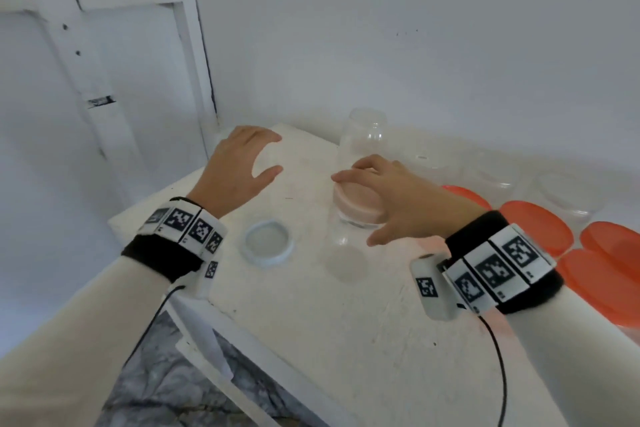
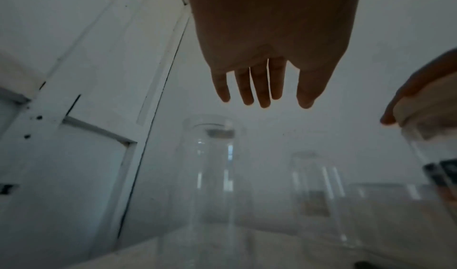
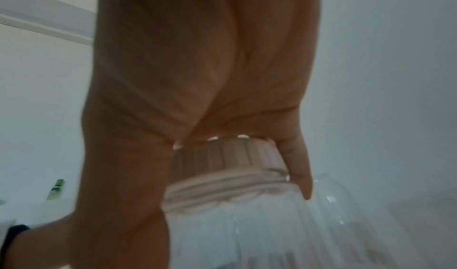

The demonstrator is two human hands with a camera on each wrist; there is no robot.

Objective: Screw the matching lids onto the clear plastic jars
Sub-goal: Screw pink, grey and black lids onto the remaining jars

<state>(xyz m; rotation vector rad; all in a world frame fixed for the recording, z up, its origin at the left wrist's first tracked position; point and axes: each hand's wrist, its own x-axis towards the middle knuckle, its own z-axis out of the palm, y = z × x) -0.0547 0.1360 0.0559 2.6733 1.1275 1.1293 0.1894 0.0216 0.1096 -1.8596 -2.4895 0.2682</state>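
Pink lid (image 1: 358, 202), centre frame, directly beneath right hand (image 1: 398, 194) grasping its rim, atop upright clear jar (image 1: 349, 236); left hand (image 1: 239, 163) released, upper left.

Cream sleeves (image 1: 86, 319), black wristbands (image 1: 157, 258) with checker-marker tags, thin black cables (image 1: 498, 367).

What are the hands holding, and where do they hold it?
The right hand grips the pink lid by its ribbed rim, on top of a clear jar. The left hand holds nothing; its fingers are spread.
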